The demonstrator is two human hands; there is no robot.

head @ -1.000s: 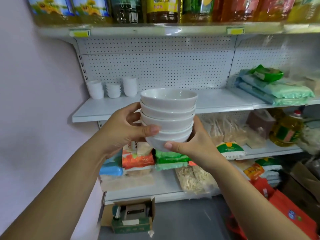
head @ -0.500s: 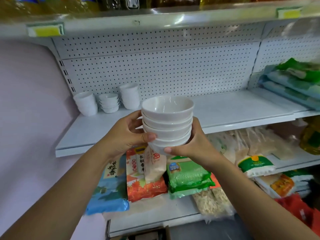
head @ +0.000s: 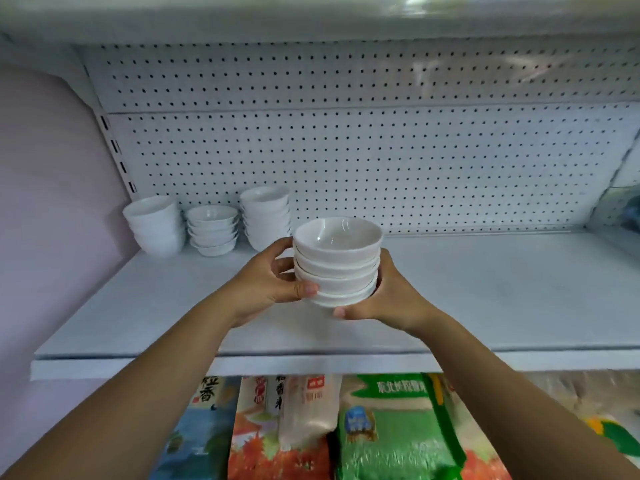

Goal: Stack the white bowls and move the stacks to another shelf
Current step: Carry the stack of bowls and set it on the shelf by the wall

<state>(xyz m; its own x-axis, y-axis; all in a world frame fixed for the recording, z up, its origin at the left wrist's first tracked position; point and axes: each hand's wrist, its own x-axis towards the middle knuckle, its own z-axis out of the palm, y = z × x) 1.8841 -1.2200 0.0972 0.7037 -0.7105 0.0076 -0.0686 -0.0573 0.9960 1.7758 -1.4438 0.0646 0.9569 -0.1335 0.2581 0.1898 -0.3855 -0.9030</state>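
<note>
I hold a stack of several white bowls [head: 337,261] just above the white shelf [head: 485,292], near its middle. My left hand [head: 266,282] grips the stack's left side, thumb across the lower bowls. My right hand [head: 384,299] cups the right side and the bottom from below. Three more stacks of white bowls stand at the shelf's back left: a left stack [head: 156,225], a lower middle stack [head: 213,230] and a right stack [head: 265,218] just behind my left fingers.
A white pegboard wall [head: 346,161] backs the shelf and another shelf's underside [head: 311,15] hangs overhead. A pale pink wall [head: 52,202] closes the left side. Bags of rice [head: 391,431] lie on the shelf below. Green packs [head: 623,209] sit far right.
Both hands have carried the stack up and forward over the white shelf. The view has moved closer, so the shelf fills the frame and the bottles above are out of sight.
</note>
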